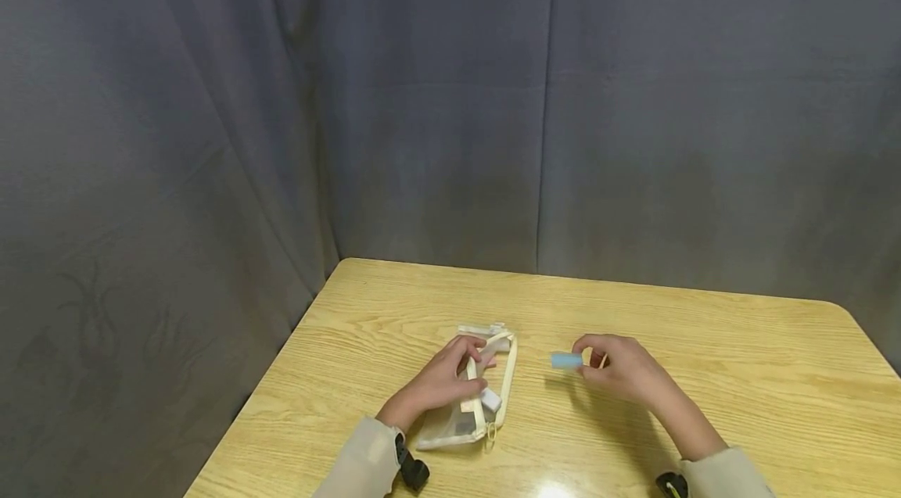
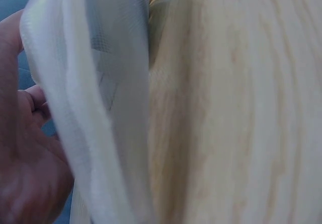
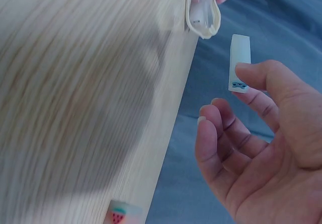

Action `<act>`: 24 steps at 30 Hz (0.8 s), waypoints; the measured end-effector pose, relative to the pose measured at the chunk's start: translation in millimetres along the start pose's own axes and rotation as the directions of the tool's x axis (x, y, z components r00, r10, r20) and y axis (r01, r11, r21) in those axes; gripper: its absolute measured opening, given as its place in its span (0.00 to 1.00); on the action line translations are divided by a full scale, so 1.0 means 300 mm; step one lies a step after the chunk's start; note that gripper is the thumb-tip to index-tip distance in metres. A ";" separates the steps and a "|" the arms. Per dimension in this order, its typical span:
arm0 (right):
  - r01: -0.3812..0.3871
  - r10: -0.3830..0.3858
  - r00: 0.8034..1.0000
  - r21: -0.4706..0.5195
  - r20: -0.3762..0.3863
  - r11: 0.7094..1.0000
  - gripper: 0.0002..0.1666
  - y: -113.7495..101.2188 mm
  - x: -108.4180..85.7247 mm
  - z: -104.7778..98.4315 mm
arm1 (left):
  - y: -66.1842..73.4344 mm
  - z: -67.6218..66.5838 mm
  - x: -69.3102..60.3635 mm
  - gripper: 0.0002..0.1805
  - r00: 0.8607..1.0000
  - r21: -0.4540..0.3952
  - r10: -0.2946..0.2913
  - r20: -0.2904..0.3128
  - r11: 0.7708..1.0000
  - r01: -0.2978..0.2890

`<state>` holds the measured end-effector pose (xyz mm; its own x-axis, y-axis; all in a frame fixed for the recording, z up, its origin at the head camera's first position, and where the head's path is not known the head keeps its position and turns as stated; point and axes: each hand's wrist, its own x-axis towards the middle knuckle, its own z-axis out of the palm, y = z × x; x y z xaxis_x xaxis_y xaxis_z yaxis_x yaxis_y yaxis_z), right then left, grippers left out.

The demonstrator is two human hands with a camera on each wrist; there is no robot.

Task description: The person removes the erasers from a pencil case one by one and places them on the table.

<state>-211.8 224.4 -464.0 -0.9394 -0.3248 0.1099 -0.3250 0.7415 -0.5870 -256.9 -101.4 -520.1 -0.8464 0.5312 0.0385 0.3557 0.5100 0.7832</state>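
Note:
A pale see-through mesh zip pouch point(image 1: 508, 385) lies with its cream-edged mouth spread apart. My left hand point(image 1: 439, 379) holds the near rim, thumb and fingers on either side of the opening. Inside the pouch sit a white block point(image 1: 490, 400) and something pinkish, partly hidden by the mesh and hand. To the right, above the table, my right hand point(image 1: 626, 367) pinches one end of a small light blue eraser point(image 1: 566, 360) between thumb and index finger. In the right wrist view this eraser point(image 3: 240, 58) carries a small dark blue picture near the thumb; the other fingers are loosely curled.
A small block with a red fruit print point(image 3: 119, 215) lies on the table at the bottom of the right wrist view. The wooden table point(image 1: 739, 373) has rounded far corners. Dark grey-blue curtains point(image 1: 436, 107) hang behind it and along its left side.

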 end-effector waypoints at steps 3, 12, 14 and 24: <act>-0.004 0.004 1.000 0.001 -0.008 1.000 0.12 0.018 -0.014 -0.013 | 0.000 0.001 0.000 0.17 1.000 -0.002 0.000 0.007 1.000 0.000; -0.019 0.018 1.000 -0.012 -0.021 1.000 0.13 0.051 -0.053 -0.053 | 0.000 0.001 0.005 0.16 1.000 -0.049 0.006 0.023 0.999 -0.005; -0.027 0.027 0.999 -0.015 -0.025 1.000 0.12 0.061 -0.063 -0.063 | 0.004 0.001 0.006 0.16 1.000 -0.048 0.005 0.025 0.999 -0.004; -0.065 0.065 0.998 -0.006 -0.021 0.998 0.15 0.124 -0.111 -0.112 | 0.008 0.010 0.012 0.15 1.000 -0.019 0.005 0.003 1.000 -0.005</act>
<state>-196.2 282.4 -462.6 -0.9605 -0.2641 0.0882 -0.2641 0.7644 -0.5881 -257.9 -96.3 -520.1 -0.8433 0.5360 0.0406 0.3524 0.4942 0.7947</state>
